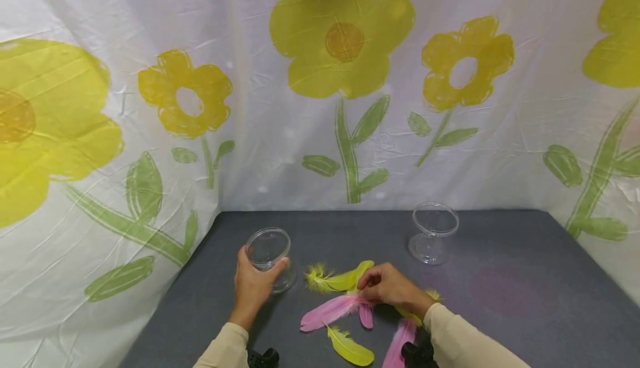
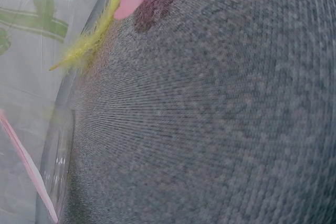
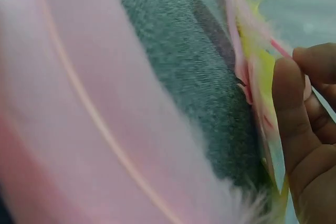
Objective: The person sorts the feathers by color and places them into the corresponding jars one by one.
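Observation:
In the head view my left hand (image 1: 253, 287) grips a clear plastic cup (image 1: 284, 283) from its near side, fingers and thumb around the wall. My right hand (image 1: 392, 289) is over the loose feathers. Between thumb and index finger it pinches the quill of a pink feather (image 3: 282, 49). Under and beside that hand lie a long pink feather (image 1: 327, 312) and a yellow feather (image 1: 345, 280). A thin pink feather (image 2: 29, 169) overlaps the clear cup in the left wrist view. Another pink feather (image 3: 105, 108) fills the left of the right wrist view, close and blurred.
A second clear cup (image 1: 430, 245) stands at the back right of the dark grey table (image 1: 350, 234). Nearer the front edge lie a yellow feather (image 1: 349, 348) and a pink feather (image 1: 401, 343). Behind the table hangs a flower-printed curtain (image 1: 280, 151).

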Demonstrator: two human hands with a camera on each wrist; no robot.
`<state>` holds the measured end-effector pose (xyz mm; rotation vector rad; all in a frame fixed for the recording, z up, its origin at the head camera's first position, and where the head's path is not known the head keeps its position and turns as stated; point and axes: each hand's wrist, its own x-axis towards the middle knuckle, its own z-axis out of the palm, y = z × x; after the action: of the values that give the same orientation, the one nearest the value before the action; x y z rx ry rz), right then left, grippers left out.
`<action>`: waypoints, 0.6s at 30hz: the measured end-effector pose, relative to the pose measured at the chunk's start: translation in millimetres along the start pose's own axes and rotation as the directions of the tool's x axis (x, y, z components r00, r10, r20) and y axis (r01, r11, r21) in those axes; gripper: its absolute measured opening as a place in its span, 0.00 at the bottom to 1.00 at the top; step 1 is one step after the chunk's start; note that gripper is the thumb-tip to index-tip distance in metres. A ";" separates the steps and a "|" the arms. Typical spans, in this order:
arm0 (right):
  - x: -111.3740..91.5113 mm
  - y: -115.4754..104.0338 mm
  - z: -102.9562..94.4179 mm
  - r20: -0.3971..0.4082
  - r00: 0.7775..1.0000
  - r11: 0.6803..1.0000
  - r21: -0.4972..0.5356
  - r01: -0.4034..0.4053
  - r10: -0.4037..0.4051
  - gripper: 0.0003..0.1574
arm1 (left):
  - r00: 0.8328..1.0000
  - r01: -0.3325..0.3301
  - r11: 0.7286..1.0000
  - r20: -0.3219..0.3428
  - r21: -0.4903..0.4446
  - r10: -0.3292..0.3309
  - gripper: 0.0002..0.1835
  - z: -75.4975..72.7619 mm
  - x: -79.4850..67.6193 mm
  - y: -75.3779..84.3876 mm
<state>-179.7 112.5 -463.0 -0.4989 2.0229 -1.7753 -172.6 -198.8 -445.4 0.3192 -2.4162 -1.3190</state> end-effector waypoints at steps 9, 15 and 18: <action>-0.9 -16.8 -6.8 -0.078 0.990 0.989 -0.096 0.114 -0.121 0.08 | 1.000 -0.001 1.000 0.002 0.006 0.001 0.61 -0.3 0.9 -1.3; 0.5 -34.7 -14.6 -0.077 0.988 0.990 -0.034 0.135 -0.137 0.12 | 1.000 -0.008 1.000 0.000 -0.008 0.008 0.60 0.0 1.0 -0.9; 2.8 -43.8 -17.8 -0.098 0.985 0.990 -0.033 0.136 -0.139 0.11 | 1.000 -0.011 1.000 0.001 -0.013 0.011 0.60 0.2 0.2 -1.3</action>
<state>-191.2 120.6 -417.7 -0.5813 2.1279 -1.8917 -172.9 -199.4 -446.6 0.3013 -2.4060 -1.3307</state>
